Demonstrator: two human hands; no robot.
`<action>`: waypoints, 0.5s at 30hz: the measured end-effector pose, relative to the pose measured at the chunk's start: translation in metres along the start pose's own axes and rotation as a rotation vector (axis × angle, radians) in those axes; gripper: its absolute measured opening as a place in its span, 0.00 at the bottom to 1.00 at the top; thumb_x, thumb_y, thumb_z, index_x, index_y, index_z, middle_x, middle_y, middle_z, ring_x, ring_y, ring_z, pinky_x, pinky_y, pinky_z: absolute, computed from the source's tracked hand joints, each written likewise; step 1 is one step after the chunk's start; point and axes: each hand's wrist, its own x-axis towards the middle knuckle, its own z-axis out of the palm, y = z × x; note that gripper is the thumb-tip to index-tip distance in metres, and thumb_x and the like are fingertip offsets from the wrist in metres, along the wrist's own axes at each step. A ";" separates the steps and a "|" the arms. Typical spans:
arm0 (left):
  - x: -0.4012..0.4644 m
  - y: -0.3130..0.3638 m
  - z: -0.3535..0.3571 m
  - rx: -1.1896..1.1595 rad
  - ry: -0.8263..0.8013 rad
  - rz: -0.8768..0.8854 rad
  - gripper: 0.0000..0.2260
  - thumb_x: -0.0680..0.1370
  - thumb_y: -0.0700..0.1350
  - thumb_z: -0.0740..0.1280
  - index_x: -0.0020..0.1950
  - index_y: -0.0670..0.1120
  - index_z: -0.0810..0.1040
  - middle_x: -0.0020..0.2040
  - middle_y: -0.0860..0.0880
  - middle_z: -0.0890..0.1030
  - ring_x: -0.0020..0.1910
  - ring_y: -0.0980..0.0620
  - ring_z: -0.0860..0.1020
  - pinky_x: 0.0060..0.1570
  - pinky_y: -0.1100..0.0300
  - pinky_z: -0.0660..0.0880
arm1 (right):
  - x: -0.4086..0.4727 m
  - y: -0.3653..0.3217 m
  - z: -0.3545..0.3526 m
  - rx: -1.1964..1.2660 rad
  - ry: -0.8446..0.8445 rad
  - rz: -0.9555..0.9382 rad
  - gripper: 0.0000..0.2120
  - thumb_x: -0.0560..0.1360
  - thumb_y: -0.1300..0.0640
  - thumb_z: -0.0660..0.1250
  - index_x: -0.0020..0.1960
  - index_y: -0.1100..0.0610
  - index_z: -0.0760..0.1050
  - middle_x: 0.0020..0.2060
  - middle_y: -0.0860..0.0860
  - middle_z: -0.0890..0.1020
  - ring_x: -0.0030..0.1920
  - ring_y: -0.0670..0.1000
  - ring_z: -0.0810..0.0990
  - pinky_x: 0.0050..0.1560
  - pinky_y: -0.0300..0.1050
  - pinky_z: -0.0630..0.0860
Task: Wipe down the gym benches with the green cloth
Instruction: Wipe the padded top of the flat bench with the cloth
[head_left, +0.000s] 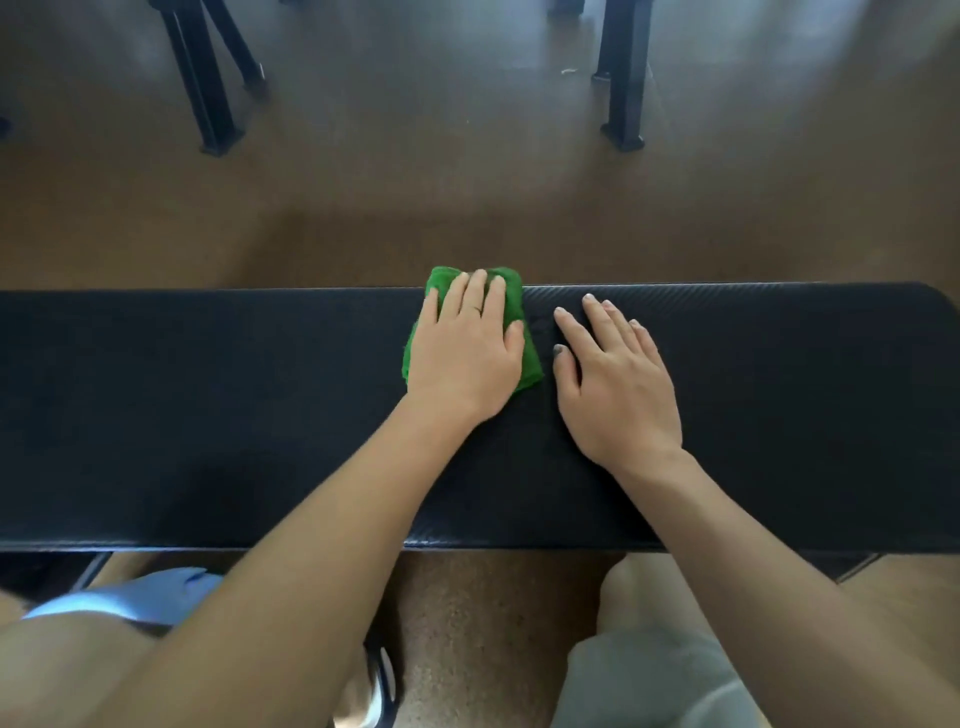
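Observation:
A long black padded gym bench (208, 415) runs across the view from left to right. A folded green cloth (511, 306) lies on it near the far edge, a little left of the middle. My left hand (465, 348) presses flat on the cloth with straight fingers, covering most of it. My right hand (613, 379) rests flat on the bare pad just to the right of the cloth, fingers spread, not touching the cloth.
Beyond the bench is brown floor (415, 182) with black metal equipment legs at the far left (208, 93) and far right (623, 88). My knees and a light blue garment (135, 597) are below the bench's near edge.

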 end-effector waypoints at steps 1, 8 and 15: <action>-0.025 0.001 0.000 0.000 0.001 0.019 0.27 0.87 0.56 0.47 0.85 0.47 0.53 0.85 0.48 0.53 0.84 0.49 0.50 0.82 0.48 0.45 | -0.001 0.000 -0.001 0.007 0.006 0.004 0.27 0.85 0.45 0.47 0.80 0.49 0.65 0.81 0.54 0.63 0.82 0.52 0.58 0.82 0.52 0.52; -0.092 0.007 0.005 0.026 -0.041 0.149 0.28 0.86 0.58 0.44 0.85 0.49 0.54 0.85 0.48 0.53 0.84 0.50 0.50 0.82 0.47 0.51 | 0.002 -0.002 0.000 0.007 0.004 -0.004 0.26 0.86 0.46 0.46 0.80 0.50 0.65 0.80 0.54 0.64 0.82 0.52 0.58 0.82 0.52 0.53; 0.015 0.027 0.003 0.004 -0.030 0.115 0.26 0.87 0.55 0.47 0.85 0.49 0.52 0.85 0.49 0.52 0.84 0.50 0.49 0.82 0.50 0.44 | 0.005 -0.002 -0.001 0.068 0.049 0.026 0.29 0.85 0.48 0.43 0.78 0.57 0.69 0.78 0.54 0.69 0.80 0.51 0.63 0.81 0.51 0.56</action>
